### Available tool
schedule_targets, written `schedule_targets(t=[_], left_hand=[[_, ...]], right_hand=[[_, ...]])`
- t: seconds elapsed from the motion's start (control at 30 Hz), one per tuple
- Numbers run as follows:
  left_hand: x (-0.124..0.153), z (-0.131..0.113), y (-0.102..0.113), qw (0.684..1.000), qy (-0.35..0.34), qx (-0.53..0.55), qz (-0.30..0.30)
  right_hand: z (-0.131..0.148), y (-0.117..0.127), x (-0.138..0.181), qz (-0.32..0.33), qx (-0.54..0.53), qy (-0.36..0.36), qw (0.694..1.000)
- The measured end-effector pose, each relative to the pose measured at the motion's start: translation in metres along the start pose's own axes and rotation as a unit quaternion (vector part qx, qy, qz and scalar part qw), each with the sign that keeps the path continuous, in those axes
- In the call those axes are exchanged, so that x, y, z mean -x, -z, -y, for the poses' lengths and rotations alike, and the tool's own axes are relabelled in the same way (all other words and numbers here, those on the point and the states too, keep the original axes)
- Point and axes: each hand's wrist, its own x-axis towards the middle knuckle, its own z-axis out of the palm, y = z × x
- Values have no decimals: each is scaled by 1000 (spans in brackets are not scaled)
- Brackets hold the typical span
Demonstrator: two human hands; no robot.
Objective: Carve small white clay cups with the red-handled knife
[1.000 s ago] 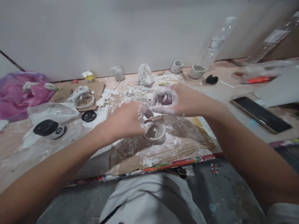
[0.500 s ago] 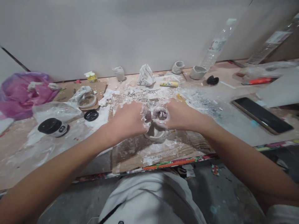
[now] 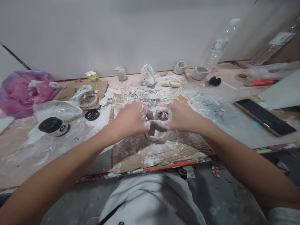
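Note:
A small grey clay cup (image 3: 155,133) sits on a clay-smeared cardboard sheet (image 3: 164,150) at the table's front middle. My left hand (image 3: 130,118) grips its left rim, fingers coated in white clay. My right hand (image 3: 178,116) pinches the cup's far rim from the right, fingers curled and clay-covered. The two hands almost meet over the cup and hide most of its wall.
Along the back wall stand small clay cups (image 3: 120,72) (image 3: 180,67) (image 3: 199,72), a crumpled paper (image 3: 147,76) and a yellow tube (image 3: 170,84). A black-lidded jar (image 3: 53,126), tape roll (image 3: 88,100) and pink bag (image 3: 25,92) lie left. A phone (image 3: 264,117) and orange tool (image 3: 257,83) lie right.
My right hand came down from above the table to the cup's rim beside my left hand. In the last half second both hands stayed nearly still.

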Motion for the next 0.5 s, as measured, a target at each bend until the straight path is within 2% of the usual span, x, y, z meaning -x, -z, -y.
schedule_targets(t=[0.17,0.3,0.37,0.5], left_hand=[[-2,7,-1,999,-25,43,-6],[-3,18,7,992,-81,87,38],[-3,25,12,990,-86,97,47],[5,37,10,990,-58,125,-7]], right_hand=[[0,3,1,7,-1,-11,1000],[1,6,3,10,9,-5,1000],[1,5,4,7,6,0,1000],[1,1,4,-13,7,-8,1000]])
